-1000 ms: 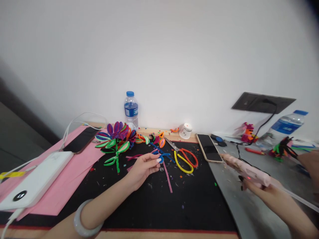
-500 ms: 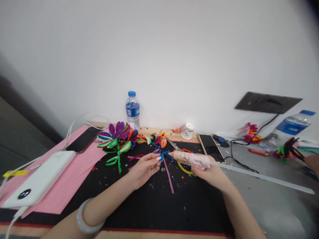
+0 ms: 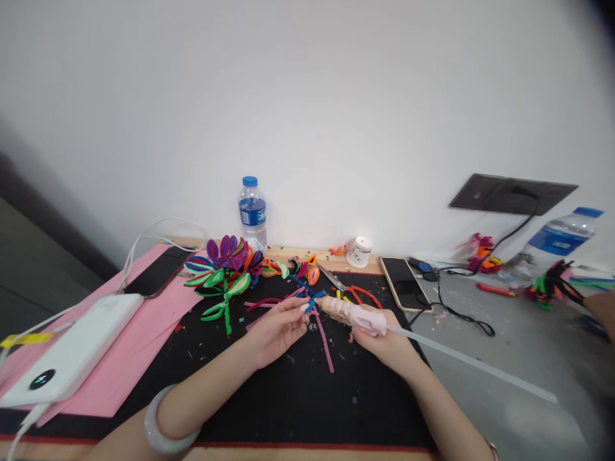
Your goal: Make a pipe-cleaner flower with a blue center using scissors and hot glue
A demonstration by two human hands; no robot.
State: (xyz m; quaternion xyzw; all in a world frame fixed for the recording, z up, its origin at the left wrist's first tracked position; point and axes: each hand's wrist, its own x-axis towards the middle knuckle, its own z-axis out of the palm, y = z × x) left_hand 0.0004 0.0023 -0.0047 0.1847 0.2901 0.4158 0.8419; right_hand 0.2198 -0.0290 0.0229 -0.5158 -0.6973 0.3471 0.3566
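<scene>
Between thumb and fingers, my left hand (image 3: 283, 326) pinches a small bent blue pipe cleaner (image 3: 311, 303) above the black mat (image 3: 298, 403). My right hand (image 3: 387, 342) is wrapped round a pale pink hot glue gun (image 3: 358, 317), its nozzle pointing left and at or very near the blue piece; whether they touch I cannot tell. A long clear glue stick (image 3: 475, 365) sticks out of the gun's back. Beyond my left hand stands a pipe-cleaner flower (image 3: 228, 272) with purple petals and green leaves. Loose pink pipe cleaners (image 3: 324, 339) lie under the hands.
Scissors (image 3: 332, 278), orange pipe cleaners (image 3: 364, 294) and a paper cup (image 3: 359, 251) lie beyond the glue gun. A phone (image 3: 404, 285) and black cable (image 3: 464, 323) are to the right. At left, a power bank (image 3: 77, 349) rests on pink paper (image 3: 129, 358). A water bottle (image 3: 252, 214) stands by the wall.
My right hand has brought the glue gun left and slightly down, its nozzle closer to the blue pipe cleaner. My left hand stays nearly in place. The view has shifted slightly.
</scene>
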